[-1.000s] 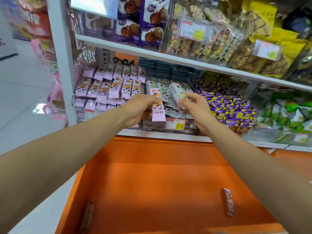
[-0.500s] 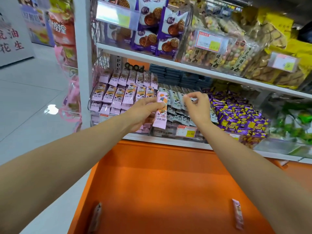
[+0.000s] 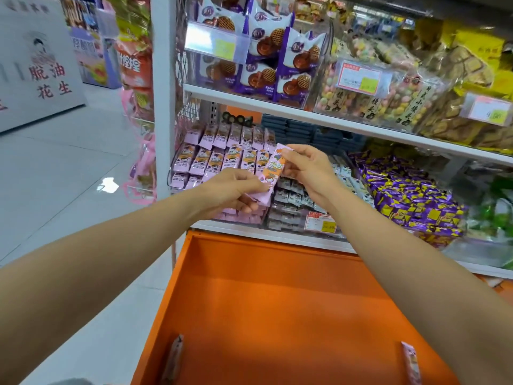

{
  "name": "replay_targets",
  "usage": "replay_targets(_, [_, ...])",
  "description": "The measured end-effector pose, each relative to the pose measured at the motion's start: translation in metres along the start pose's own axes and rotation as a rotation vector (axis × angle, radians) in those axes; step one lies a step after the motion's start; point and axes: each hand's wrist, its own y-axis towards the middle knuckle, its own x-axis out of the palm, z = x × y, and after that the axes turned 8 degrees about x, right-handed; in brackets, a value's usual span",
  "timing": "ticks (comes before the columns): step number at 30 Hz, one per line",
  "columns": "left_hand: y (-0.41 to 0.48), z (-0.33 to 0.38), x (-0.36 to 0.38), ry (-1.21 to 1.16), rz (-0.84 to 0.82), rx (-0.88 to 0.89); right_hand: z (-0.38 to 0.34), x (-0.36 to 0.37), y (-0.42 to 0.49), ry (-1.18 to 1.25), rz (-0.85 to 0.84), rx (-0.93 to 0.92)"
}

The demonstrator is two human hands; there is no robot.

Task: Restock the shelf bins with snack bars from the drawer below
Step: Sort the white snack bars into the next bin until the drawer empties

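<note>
A pink snack bar [image 3: 271, 171] is held up in front of the shelf bins. My left hand [image 3: 233, 191] pinches its lower end and my right hand [image 3: 304, 166] pinches its upper end. Behind it stands the clear bin [image 3: 177, 162] with rows of matching pink bars [image 3: 219, 159]. To its right is a bin of pale wrapped bars [image 3: 294, 195]. Below, the orange drawer [image 3: 277, 295] is pulled out. One bar [image 3: 174, 357] lies by its left wall and a pink bar [image 3: 410, 362] lies near its right side.
Purple and yellow sweets [image 3: 410, 198] fill the bin further right. The white upper shelf [image 3: 333, 120] carries waffle packs [image 3: 272, 54] and bagged snacks [image 3: 374, 93]. A white shelf post [image 3: 163, 93] stands at the left, with tiled floor [image 3: 69, 168] beyond it.
My right hand left the pale bars and now grips the top of the pink bar that my left hand held. The view shifted left and lower.
</note>
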Motion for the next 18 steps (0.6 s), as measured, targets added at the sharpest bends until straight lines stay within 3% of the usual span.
replay_targets(3, [-0.007, 0.001, -0.020, 0.055, 0.087, 0.029, -0.004, 0.021, 0.006, -0.005, -0.028, -0.003])
replay_targets(10, [-0.014, -0.002, -0.052, -0.079, 0.182, -0.015, -0.009, 0.074, 0.028, -0.119, -0.067, -0.049])
replay_targets(14, [-0.007, -0.010, -0.073, -0.068, 0.416, -0.068, -0.007, 0.080, 0.029, -0.449, -0.032, -0.192])
replay_targets(18, [0.009, -0.022, -0.085, 0.006, 0.490, -0.091, 0.010, 0.068, 0.035, -0.858, -0.037, -0.363])
